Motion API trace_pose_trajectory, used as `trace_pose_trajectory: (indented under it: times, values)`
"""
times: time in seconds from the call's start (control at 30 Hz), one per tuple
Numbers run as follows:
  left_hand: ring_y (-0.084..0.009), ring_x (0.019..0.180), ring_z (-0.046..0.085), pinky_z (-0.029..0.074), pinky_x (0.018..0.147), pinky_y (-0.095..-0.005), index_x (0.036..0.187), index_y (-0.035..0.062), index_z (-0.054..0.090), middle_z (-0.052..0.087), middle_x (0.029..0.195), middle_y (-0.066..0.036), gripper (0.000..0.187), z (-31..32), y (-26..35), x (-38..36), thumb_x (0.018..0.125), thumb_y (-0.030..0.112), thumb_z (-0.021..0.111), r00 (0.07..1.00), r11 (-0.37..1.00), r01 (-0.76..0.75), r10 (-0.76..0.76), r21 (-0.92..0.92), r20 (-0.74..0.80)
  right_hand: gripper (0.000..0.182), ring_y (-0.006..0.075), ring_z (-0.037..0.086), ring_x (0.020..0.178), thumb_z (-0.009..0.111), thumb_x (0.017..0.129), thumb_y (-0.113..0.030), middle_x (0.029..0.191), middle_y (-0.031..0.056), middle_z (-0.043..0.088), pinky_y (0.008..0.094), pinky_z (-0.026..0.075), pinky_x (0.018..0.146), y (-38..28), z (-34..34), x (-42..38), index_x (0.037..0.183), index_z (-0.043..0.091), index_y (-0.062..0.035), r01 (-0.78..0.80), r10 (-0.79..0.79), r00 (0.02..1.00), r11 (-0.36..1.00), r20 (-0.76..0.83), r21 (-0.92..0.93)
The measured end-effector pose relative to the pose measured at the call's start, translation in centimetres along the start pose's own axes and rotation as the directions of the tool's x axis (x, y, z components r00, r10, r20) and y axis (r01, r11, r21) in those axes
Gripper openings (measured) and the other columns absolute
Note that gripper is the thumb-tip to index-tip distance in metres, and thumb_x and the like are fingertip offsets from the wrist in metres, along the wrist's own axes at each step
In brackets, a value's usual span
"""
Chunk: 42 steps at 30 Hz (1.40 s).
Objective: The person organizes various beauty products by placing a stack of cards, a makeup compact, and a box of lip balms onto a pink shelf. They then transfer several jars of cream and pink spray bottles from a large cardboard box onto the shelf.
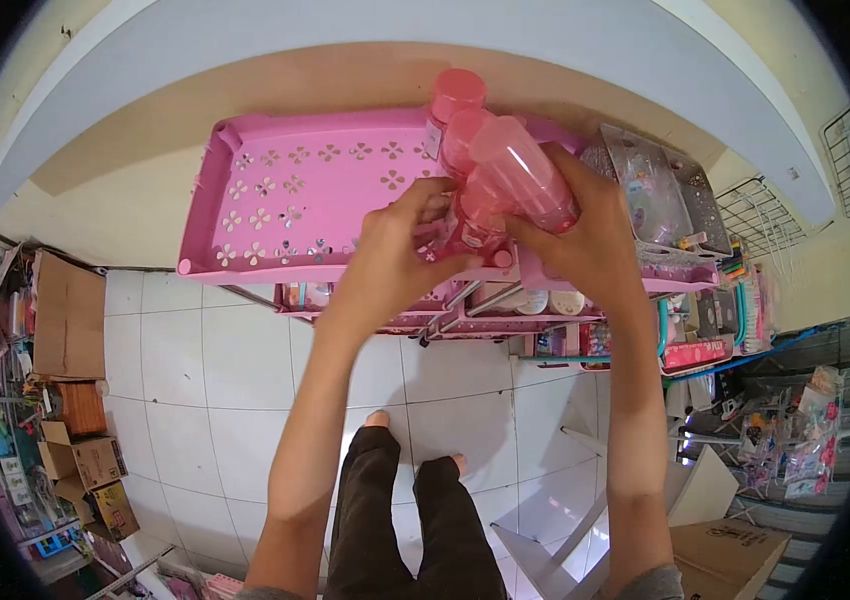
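Several pink bottles are grouped on the right part of a pink plastic shelf tray (pixel 320 215) with flower-shaped cutouts. My right hand (pixel 590 230) is closed around a pink bottle (pixel 523 170), which is tilted and held above the tray. Lower down, my left hand (pixel 395 250) curls its fingers round the side of another pink bottle (pixel 480 205), partly hidden between the two hands. Behind them, a pink-capped bottle (pixel 457 92) stands upright near the tray's back edge. Labels on the bottles are too small to read.
A grey mesh basket (pixel 705 215) with plastic-wrapped items sits right of the bottles. Lower shelf tiers hold small goods. Cardboard boxes (pixel 70 315) and stocked racks line the left; a white stool (pixel 545 550) and an open carton (pixel 730 555) are at lower right.
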<state>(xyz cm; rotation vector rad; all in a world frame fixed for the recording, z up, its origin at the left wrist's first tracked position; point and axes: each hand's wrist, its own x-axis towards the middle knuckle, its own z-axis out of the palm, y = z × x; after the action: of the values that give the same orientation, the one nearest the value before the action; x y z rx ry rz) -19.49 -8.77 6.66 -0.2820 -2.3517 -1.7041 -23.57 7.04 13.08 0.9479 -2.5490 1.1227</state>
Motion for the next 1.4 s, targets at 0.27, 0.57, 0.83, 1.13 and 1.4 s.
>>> trace_pose_trajectory:
  times: [0.27, 0.57, 0.83, 1.13, 1.4]
  values:
    - [-0.0180, 0.090, 0.052, 0.044, 0.073, -0.0278, 0.110, -0.0012, 0.040, 0.050, 0.103, -0.013, 0.047, -2.1, -0.6, 0.2, 0.065, -0.013, 0.039, 0.993, 0.984, 0.120, -0.119, -0.133, 0.015, 0.045, 0.0317, 0.055, 0.072, 0.067, 0.054, -0.012, 0.080, 0.0175, 0.056, 0.0337, 0.044, 0.064, 0.0, 0.5, 0.1, 0.093, 0.050, 0.0007, 0.031, -0.031, 0.999, 1.000, 0.036, 0.005]
    - [-0.0274, 0.096, 0.049, 0.043, 0.078, -0.0306, 0.112, -0.0045, 0.035, 0.047, 0.107, -0.020, 0.051, -1.4, -1.3, 2.9, 0.061, -0.013, 0.041, 0.988, 0.987, 0.151, -0.148, -0.062, 0.053, 0.048, 0.0340, 0.055, 0.074, 0.066, 0.053, -0.009, 0.081, 0.0193, 0.056, 0.0345, 0.043, 0.067, 0.1, 0.3, 0.4, 0.097, 0.049, 0.0007, 0.024, -0.025, 0.997, 1.000, 0.071, 0.018]
    - [-0.0294, 0.113, 0.034, 0.038, 0.087, -0.0345, 0.127, -0.0011, 0.006, 0.026, 0.126, -0.019, 0.086, -1.3, -2.5, 4.4, 0.056, -0.013, 0.054, 0.999, 0.992, 0.026, -0.030, 0.127, 0.031, 0.032, 0.0195, 0.056, 0.067, 0.060, 0.070, -0.012, 0.076, 0.0093, 0.056, 0.0303, 0.044, 0.056, -0.9, -0.8, -1.0, 0.098, 0.048, -0.0012, -0.194, 0.224, 0.973, 0.924, -0.055, 0.328]
    - [-0.0265, 0.114, 0.032, 0.038, 0.087, -0.0333, 0.128, 0.0034, 0.005, 0.020, 0.130, -0.015, 0.090, -1.9, -1.9, 6.0, 0.055, -0.015, 0.054, 0.969, 0.997, 0.027, -0.007, -0.078, 0.247, 0.034, 0.0166, 0.052, 0.080, 0.046, 0.081, -0.021, 0.088, 0.0079, 0.052, 0.0299, 0.044, 0.071, -3.5, -1.7, -2.6, 0.106, 0.042, 0.0002, -0.354, 0.446, 0.869, 0.259, 0.214, 0.899]
    - [-0.0218, 0.102, 0.045, 0.033, 0.088, -0.0306, 0.110, -0.0013, 0.043, 0.048, 0.107, -0.014, 0.044, -9.1, 1.1, -2.7, 0.066, -0.008, 0.038, 0.794, 0.997, -0.045, -0.003, -0.064, -0.608, 0.037, 0.0118, 0.052, 0.074, 0.068, 0.063, -0.012, 0.082, 0.0060, 0.054, 0.0240, 0.042, 0.068, -5.2, 2.6, 3.1, 0.092, 0.052, 0.0031, -0.168, 0.020, 0.971, 0.769, 0.238, 0.617]
